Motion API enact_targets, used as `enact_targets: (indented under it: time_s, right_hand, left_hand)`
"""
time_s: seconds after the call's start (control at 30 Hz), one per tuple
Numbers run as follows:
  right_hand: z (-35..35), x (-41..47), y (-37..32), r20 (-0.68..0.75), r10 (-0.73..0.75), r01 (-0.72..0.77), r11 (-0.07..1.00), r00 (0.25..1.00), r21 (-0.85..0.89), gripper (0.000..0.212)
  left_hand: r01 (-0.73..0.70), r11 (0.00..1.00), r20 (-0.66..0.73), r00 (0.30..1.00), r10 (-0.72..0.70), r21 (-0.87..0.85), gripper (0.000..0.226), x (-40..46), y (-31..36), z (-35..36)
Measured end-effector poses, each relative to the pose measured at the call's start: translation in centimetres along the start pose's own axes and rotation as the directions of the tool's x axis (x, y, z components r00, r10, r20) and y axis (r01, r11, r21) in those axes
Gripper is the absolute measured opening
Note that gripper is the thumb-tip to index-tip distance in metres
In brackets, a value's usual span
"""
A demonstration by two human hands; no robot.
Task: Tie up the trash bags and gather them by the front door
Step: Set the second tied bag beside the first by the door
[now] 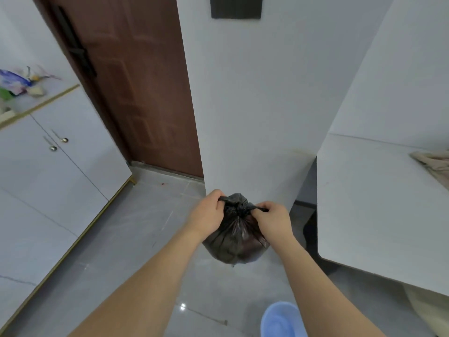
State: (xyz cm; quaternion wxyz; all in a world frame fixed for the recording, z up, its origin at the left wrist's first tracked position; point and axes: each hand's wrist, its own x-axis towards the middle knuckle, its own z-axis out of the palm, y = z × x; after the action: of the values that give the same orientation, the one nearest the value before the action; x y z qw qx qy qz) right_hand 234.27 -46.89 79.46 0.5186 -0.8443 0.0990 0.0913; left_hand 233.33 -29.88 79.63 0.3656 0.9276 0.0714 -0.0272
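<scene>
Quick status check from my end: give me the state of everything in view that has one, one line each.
trash bag: black, full, neck knotted, held off the floor
left hand: pinches one tail of the knot
right hand: pinches the other tail
brown door: shut
cabinet doors: shut
cloth: lying crumpled on the white table

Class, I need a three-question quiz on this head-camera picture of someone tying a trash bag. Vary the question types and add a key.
1. True or false: the black trash bag lies on the white table.
2. What does each hand pinch?
3. The brown door is: A) left of the bag, B) right of it.

Key
1. False; it hangs above the floor.
2. The left hand and right hand each pinch a tail of the knot.
3. A.
</scene>
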Motion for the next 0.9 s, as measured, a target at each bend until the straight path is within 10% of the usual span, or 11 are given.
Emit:
enact_targets:
  time_s: [0.53,0.9]
  right_hand:
    - [8.3,24.7,3.1,-0.012,0.208,-0.208,0.978,0.978,-0.013,0.012]
    - [28.5,50.6,32.6,-0.021,0.270,-0.269,0.944,0.963,-0.192,0.017]
  left_hand:
    - [0.051,0.997,0.181,0.982,-0.061,0.056,0.020,25.5,-8.8,7.6]
    - [0.125,0.992,0.289,0.950,-0.120,0.001,0.014,45.4,-36.0,36.7]
